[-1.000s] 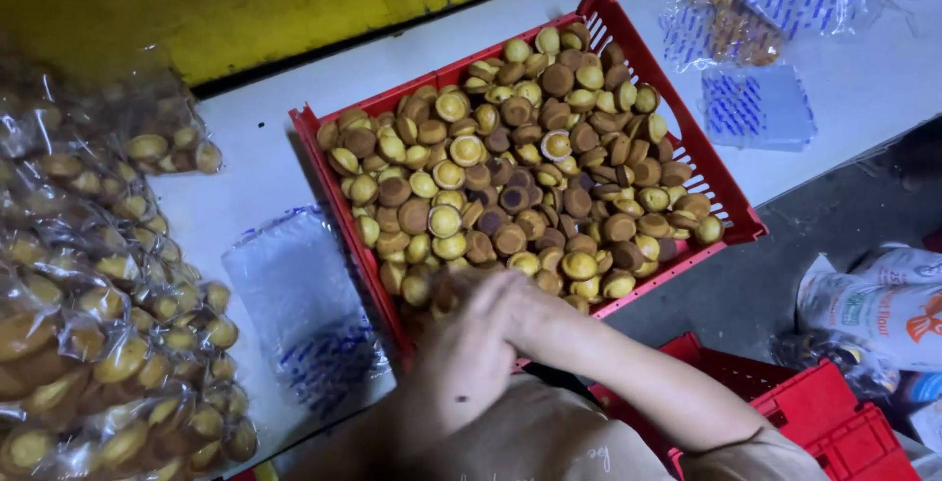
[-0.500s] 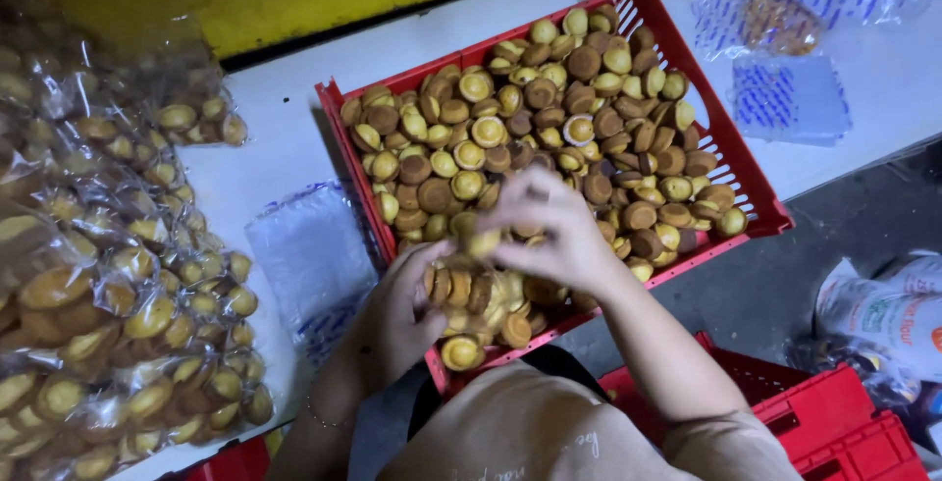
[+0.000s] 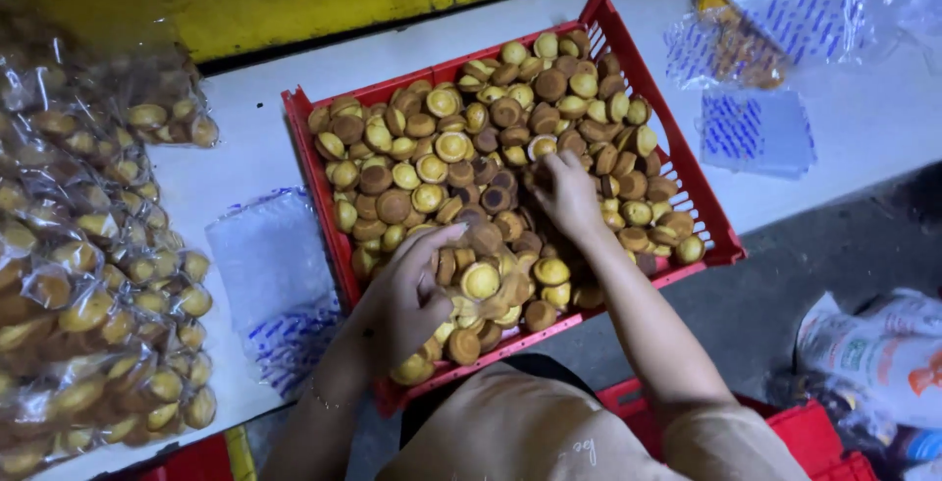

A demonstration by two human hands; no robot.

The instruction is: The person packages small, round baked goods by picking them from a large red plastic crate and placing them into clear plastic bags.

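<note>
Reaching into the red crate [image 3: 312,162], our right hand [image 3: 567,196] sits on the heap of small round cakes [image 3: 461,147], fingers curled down among them near the middle of the pile; whether it grips one, we cannot tell from here. Our left hand [image 3: 412,299] is at the near corner of the crate, curled around the mouth of a clear plastic bag [image 3: 500,285] that already holds a cluster of the golden and brown cakes, thumb and fingers pinching the film. The bag rests on the cakes at the crate's front edge, just below the right hand. The crate lies on the white desk [image 3: 245,172], tilted on a diagonal, filled nearly to the rim. Just beside it on the left we see a flat stack of empty bags [image 3: 270,275] with blue print. Further left, a big mound of filled bags [image 3: 78,275] crowds the desk edge. Off to the right, well apart from the crate, lie more blue-printed bags [image 3: 756,133], one of them holding cakes. Below us, another red crate [image 3: 814,442] shows on the floor.
</note>
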